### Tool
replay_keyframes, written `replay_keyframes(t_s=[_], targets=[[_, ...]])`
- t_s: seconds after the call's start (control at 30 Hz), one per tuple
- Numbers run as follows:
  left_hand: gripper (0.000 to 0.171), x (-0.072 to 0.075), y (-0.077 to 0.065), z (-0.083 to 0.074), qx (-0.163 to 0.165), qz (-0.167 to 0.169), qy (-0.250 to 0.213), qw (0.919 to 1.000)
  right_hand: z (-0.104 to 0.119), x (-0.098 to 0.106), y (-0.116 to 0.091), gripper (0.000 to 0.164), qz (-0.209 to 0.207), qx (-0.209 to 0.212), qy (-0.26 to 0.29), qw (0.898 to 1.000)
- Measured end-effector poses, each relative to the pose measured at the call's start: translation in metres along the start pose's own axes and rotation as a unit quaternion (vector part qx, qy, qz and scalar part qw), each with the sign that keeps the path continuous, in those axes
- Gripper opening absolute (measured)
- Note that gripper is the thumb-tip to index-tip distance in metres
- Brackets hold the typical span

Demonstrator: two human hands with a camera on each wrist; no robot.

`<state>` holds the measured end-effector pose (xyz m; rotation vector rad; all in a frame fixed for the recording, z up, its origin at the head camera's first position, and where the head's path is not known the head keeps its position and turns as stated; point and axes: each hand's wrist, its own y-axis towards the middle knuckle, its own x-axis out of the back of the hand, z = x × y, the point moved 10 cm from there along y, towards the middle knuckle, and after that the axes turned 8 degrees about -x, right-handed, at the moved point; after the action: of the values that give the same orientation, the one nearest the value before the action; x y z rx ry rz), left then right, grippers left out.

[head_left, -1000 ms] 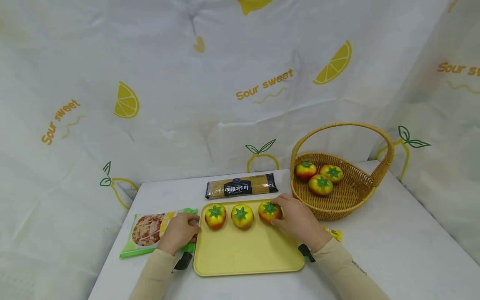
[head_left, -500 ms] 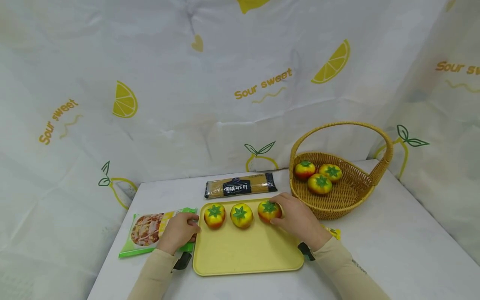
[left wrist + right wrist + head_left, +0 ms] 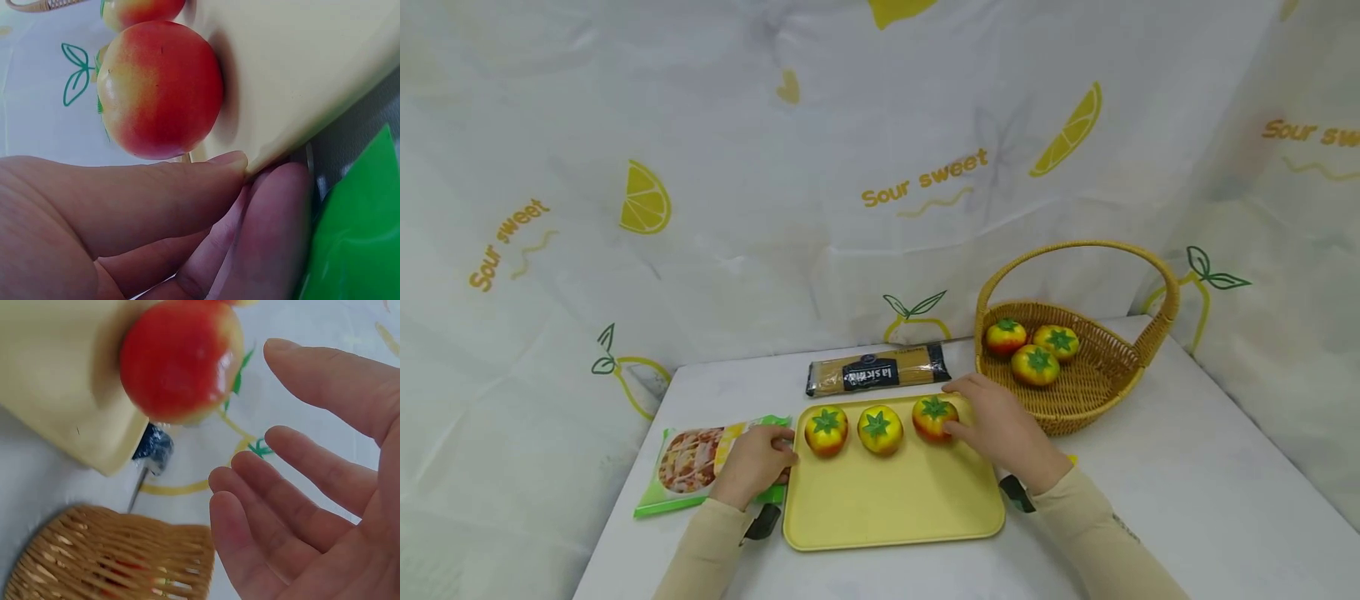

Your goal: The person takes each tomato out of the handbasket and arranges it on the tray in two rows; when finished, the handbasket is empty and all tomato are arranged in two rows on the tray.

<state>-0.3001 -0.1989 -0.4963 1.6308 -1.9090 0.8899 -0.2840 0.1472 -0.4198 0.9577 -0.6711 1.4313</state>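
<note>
Head: we see soft light, pasta pack a bit blurry | left wrist: shadow on tray | right wrist: shiny tomato

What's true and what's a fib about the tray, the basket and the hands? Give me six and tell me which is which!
1. Three red-and-yellow fruits sit in a row on the tray. True.
2. The tray is blue. False: it is yellow.
3. The basket has three fruits inside. True.
4. The basket has no handle. False: a tall handle arches over it.
5. A long packet lies beyond the tray's far edge. True.
6. Both hands hold fruits. False: the left hand pinches the tray's edge, and the right hand grips nothing.
</note>
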Motion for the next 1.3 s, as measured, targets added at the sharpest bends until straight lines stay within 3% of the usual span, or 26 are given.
replay_keyframes(t_s=[0.23, 0.5, 0.63, 0.8, 1.3], targets=[[0.039, 0.001, -0.002, -0.003, 0.006, 0.005, -0.002, 1.0, -0.019, 0.028, -0.002, 0.046, -0.025, -0.019, 0.017, 0.999], [0.042, -0.001, -0.001, 0.0, 0.011, 0.009, 0.004, 0.9999, -0.087, 0.063, -0.01, 0.053, -0.084, -0.035, -0.002, 0.996], [0.042, -0.001, 0.0, 0.0, 0.01, 0.01, 0.009, 0.9998, -0.114, 0.073, -0.008, 0.057, -0.086, -0.049, -0.011, 0.995], [0.041, 0.0, -0.001, 0.0, 0.013, 0.013, 0.015, 0.9997, -0.135, 0.072, 0.003, 0.064, -0.052, -0.074, -0.015, 0.996], [0.04, -0.001, 0.001, 0.004, 0.017, 0.012, 0.014, 0.9997, -0.144, 0.053, 0.03, 0.063, 0.001, -0.087, -0.028, 0.996]])
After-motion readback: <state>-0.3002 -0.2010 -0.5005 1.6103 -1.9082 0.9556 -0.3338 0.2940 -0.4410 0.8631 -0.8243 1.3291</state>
